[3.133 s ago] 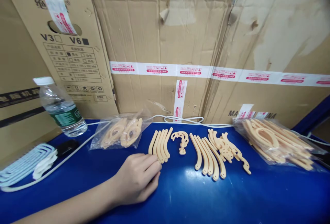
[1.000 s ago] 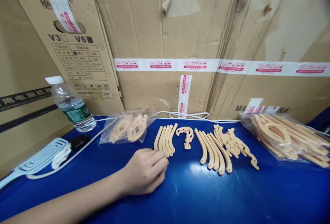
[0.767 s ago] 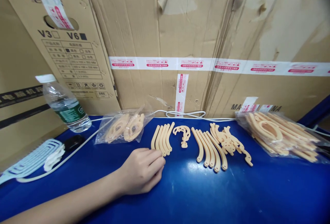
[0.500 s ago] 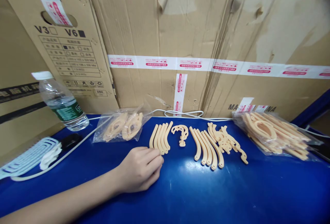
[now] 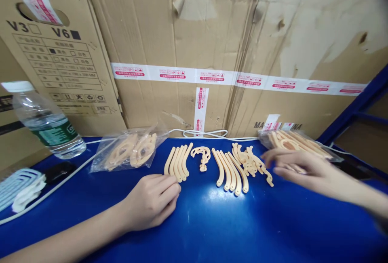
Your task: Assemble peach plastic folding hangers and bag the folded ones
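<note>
My left hand (image 5: 153, 201) rests on the blue table with its fingers curled, at the lower ends of a row of curved pale wooden strips (image 5: 178, 162). Its fingertips are hidden from me. Over the right side, my right hand (image 5: 298, 170) hangs with the forefinger stretched out and the other fingers loosely bent. It is nearest a heap of scrolled wooden pieces (image 5: 250, 164) and partly covers a plastic bag of wooden parts (image 5: 287, 139) behind it. Between the hands lie a hook-shaped openwork piece (image 5: 203, 158) and a second row of curved strips (image 5: 232, 174).
A second plastic bag with ring-shaped wooden parts (image 5: 127, 152) lies at the left. Beyond it stand a water bottle (image 5: 47, 121), a black object (image 5: 60, 172) and a light blue slotted item (image 5: 18, 186). A white cable (image 5: 206, 133) runs along the cardboard wall (image 5: 169, 105).
My right hand has come in from the right, over the table by the right bag. The view has shifted to the right. My left hand keeps its place at the strips.
</note>
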`<action>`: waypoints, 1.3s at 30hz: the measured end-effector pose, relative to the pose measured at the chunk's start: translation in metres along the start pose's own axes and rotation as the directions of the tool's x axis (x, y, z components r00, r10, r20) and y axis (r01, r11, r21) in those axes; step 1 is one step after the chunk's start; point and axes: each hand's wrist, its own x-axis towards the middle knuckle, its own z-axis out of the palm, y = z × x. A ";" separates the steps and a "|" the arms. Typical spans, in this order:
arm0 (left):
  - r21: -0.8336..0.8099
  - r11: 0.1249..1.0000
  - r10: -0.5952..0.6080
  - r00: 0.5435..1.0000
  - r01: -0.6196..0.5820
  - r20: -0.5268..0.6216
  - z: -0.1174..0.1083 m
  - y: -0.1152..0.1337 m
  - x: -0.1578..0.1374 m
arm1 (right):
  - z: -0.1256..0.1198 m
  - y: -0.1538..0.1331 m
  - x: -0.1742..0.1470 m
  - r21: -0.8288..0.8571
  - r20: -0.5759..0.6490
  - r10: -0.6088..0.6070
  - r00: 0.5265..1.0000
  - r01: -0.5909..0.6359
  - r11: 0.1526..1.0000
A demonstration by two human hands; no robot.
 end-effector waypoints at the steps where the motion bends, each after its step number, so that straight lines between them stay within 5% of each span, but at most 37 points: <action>1: -0.001 1.000 0.001 1.000 -0.001 -0.003 0.000 0.000 0.000 | 0.008 0.000 0.004 0.008 0.080 -0.024 0.996 0.023 1.000; 8: -0.004 1.000 0.006 1.000 -0.006 -0.017 0.000 0.000 0.001 | 0.067 0.006 0.007 -0.012 0.338 -0.002 0.941 0.007 1.000; 16: -0.040 0.999 -0.014 1.000 0.014 -0.004 -0.001 -0.001 0.002 | 0.068 0.029 0.023 0.001 0.278 -0.005 0.961 0.005 1.000; 21: -0.070 0.997 -0.045 0.999 0.046 0.013 0.001 -0.002 0.000 | 0.055 -0.017 0.026 0.021 0.187 -0.088 0.978 0.085 0.996; 26: -0.110 0.990 -0.082 0.996 0.085 0.030 0.005 -0.003 -0.005 | 0.067 -0.082 0.028 0.023 0.322 -0.146 0.936 0.146 0.989; 32: -0.155 0.976 -0.147 0.987 0.156 0.066 0.003 -0.005 -0.002 | 0.097 -0.074 0.050 0.015 0.367 -0.051 0.929 0.049 0.999; 35: -0.140 0.957 -0.216 0.945 0.255 0.244 0.001 -0.008 0.002 | 0.102 -0.063 0.061 0.008 0.359 -0.039 0.933 0.039 0.999; 39: -0.109 0.913 -0.266 0.779 0.392 0.568 -0.001 -0.013 0.007 | 0.104 -0.054 0.069 0.010 0.370 -0.044 0.928 0.043 0.999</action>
